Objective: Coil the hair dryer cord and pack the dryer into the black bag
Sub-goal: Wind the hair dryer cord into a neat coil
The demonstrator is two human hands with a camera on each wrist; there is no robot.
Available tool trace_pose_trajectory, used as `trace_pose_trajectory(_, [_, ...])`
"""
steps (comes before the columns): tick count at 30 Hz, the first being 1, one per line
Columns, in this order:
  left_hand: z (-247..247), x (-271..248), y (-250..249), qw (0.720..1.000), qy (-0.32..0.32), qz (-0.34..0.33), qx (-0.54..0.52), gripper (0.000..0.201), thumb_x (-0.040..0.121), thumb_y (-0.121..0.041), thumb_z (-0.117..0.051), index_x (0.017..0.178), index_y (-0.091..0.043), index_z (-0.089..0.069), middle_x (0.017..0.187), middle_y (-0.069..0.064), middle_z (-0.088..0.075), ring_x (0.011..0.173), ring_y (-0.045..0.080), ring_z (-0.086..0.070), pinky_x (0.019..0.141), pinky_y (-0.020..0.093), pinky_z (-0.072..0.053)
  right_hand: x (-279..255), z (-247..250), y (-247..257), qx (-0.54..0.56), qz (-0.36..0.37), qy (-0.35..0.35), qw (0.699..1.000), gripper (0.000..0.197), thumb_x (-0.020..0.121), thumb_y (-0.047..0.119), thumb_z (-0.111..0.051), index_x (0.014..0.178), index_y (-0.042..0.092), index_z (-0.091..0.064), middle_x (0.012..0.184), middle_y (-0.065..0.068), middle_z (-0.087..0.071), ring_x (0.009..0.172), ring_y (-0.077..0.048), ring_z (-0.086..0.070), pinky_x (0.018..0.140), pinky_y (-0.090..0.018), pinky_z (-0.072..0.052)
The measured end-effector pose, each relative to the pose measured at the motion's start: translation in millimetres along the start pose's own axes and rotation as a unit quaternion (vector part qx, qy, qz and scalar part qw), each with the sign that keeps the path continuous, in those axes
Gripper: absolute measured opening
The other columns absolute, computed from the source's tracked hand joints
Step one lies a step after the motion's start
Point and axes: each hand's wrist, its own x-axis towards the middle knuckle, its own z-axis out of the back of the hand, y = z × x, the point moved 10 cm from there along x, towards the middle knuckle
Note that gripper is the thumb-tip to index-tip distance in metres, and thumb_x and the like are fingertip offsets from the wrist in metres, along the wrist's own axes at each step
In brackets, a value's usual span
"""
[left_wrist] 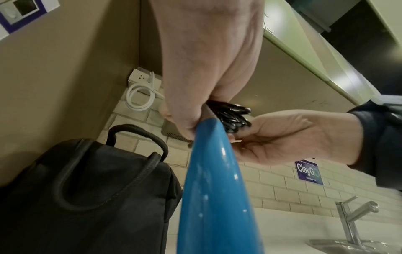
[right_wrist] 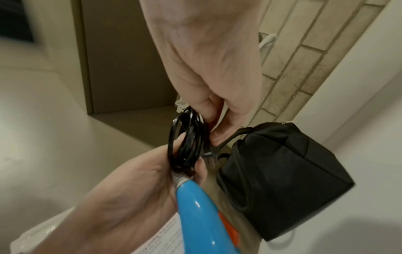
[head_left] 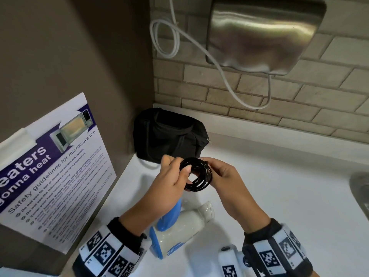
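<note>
A: Hands? Quick.

B: Left hand has fingers curled round the cord, which is wound into a tight black ring, and it looks to be gripping the top of the blue handle too. Right hand pinches the far side of the ring; the plug sticks out near its fingers.

A: Dryer?

B: The dryer hangs below the hands, white body over the counter; whether it touches I can't tell. The bag sits in the corner against the wall, just behind the hands. Can't tell if the zip is open.

A: Risks?

B: My guess: the ring isn't tied, so loosening either grip lets the loops spring apart. The dryer's weight pulls on the cord at the handle, which could drag turns out. If the bag is shut, freeing a hand for the zip means one hand holding coil and dryer, likely a drop. The loose plug could snag the bag's handle going in.
</note>
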Motion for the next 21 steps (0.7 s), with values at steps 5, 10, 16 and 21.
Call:
trace_pose_trajectory(5, [1.6,3.1,7.5,1.000,-0.019,0.007,-0.004,0.018,0.098,-0.020,-0.040,0.100,-0.007,-0.053,0.110,0.002,-0.035,0.072,-0.011,-0.060,0.064,0.006,-0.049,-6.5,-8.1,-5.1,0.096,-0.054,0.039,0.993,0.033,0.101,0.014,-0.039,0.106,0.009,-0.071,0.106,-0.012,-0.073,0.100,-0.019,-0.067,0.089,-0.027,-0.052])
trace_pose_trajectory(10, [3.2,5.9,12.1,1.000,-0.024,0.017,-0.003,0.022,0.098,-0.022,-0.041,0.105,-0.007,-0.054,0.115,0.002,-0.035,0.076,-0.003,-0.061,0.065,0.010,-0.051,-13.7,-19.9,-1.7,0.102,-0.045,0.080,0.991,0.028,0.093,0.035,-0.055,0.110,0.016,-0.068,0.105,-0.001,-0.072,0.102,-0.012,-0.065,0.092,-0.025,-0.050])
trace_pose_trajectory(16, [1.8,5.8,11.9,0.999,-0.023,0.022,0.008,0.019,0.095,-0.024,-0.048,0.103,-0.009,-0.055,0.115,0.004,-0.037,0.089,0.009,-0.062,0.069,0.014,-0.054,-8.8,-5.7,-8.6,0.043,-0.024,-0.021,0.999,0.015,0.088,0.007,-0.063,0.103,0.010,-0.064,0.097,-0.012,-0.071,0.089,-0.020,-0.066,0.078,-0.022,-0.051])
trace_pose_trajectory(21, [1.5,3.8,8.9,0.999,-0.030,0.010,0.015,0.016,0.094,-0.028,-0.049,0.102,-0.016,-0.056,0.113,0.002,-0.042,0.082,0.005,-0.062,0.068,0.011,-0.051,-14.1,-0.4,-9.3,0.043,0.009,-0.114,0.993,0.012,0.089,0.005,-0.059,0.096,0.015,-0.062,0.095,-0.006,-0.070,0.090,-0.017,-0.066,0.081,-0.028,-0.051])
